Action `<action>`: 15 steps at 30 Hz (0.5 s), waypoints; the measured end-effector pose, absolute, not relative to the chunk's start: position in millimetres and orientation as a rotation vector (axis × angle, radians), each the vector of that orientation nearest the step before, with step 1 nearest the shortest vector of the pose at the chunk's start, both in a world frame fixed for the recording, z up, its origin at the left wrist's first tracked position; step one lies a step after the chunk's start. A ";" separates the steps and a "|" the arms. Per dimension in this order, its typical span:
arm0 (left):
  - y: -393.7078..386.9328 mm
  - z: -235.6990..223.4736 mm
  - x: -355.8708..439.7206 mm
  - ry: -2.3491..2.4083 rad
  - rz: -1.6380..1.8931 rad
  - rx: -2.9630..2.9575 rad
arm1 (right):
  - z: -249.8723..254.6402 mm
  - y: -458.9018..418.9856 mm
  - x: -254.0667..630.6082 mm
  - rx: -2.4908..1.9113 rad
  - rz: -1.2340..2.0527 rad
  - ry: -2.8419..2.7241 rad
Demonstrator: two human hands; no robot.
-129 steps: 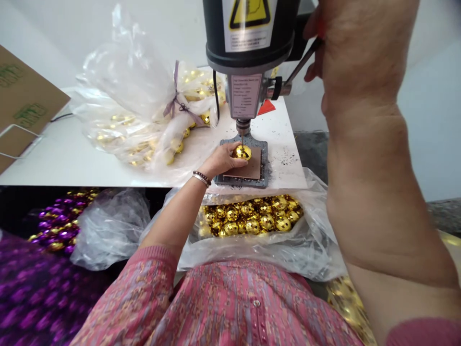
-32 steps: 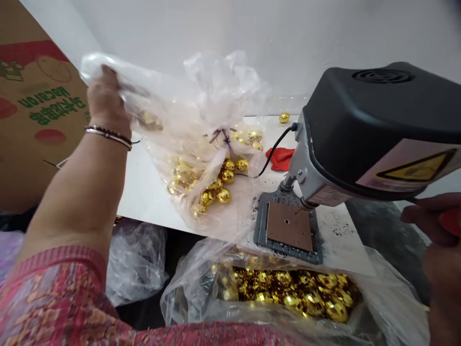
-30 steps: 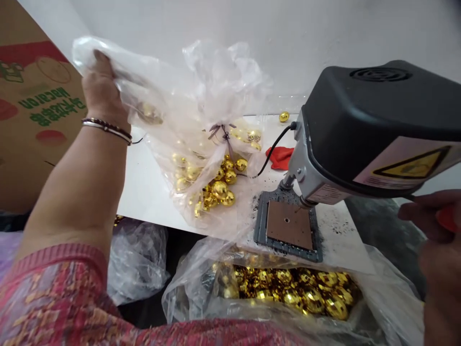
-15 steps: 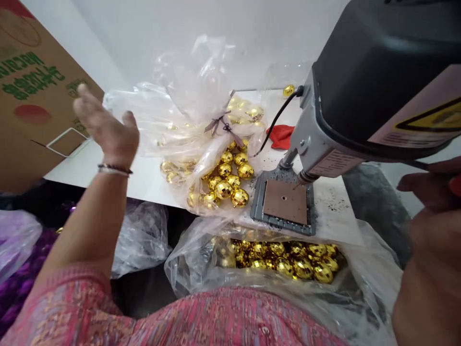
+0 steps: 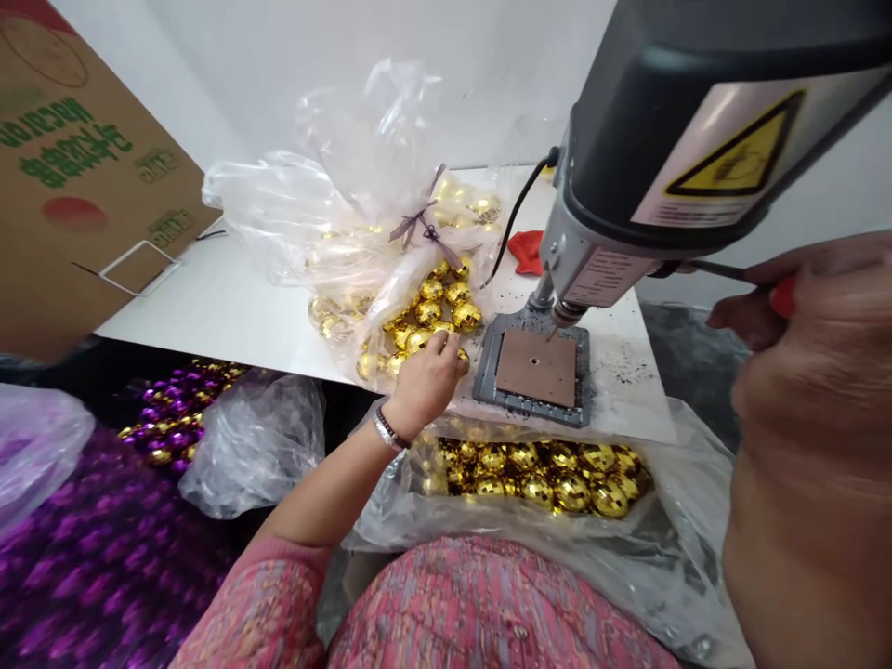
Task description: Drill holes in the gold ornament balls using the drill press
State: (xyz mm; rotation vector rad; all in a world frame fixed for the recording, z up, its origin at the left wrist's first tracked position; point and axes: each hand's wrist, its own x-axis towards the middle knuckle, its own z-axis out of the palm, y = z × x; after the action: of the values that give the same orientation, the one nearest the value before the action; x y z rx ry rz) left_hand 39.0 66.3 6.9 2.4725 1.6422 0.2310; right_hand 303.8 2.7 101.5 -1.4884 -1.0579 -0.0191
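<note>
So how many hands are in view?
2: the left hand at the gold balls on the table, the right hand on the lever of the drill press. None seem hidden.

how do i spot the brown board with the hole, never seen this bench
Find the black drill press towards the right end of the white table. Under its drill head is a grey metal base, with the brown board lying on it. Unlike the shiny gold faceted balls to its left, it's flat, matte and square-looking.
</note>
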 end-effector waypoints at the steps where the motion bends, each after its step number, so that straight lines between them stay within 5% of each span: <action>1: 67.0 8.6 43.9 1.663 0.112 2.481 | 103.9 3.9 302.3 -1.464 -0.024 -1.025; 8: 57.3 1.6 38.1 1.667 -0.017 2.470 | 106.7 6.5 302.1 -1.380 0.021 -1.066; 15: 56.0 2.4 33.4 1.332 0.691 1.859 | 107.4 6.8 301.9 -1.408 0.020 -1.144</action>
State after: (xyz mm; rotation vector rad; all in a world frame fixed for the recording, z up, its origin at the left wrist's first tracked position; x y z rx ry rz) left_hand 33.4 56.0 2.4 1.8589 1.3317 0.6906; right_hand 301.9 6.8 107.4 -1.4079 -1.1435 0.0205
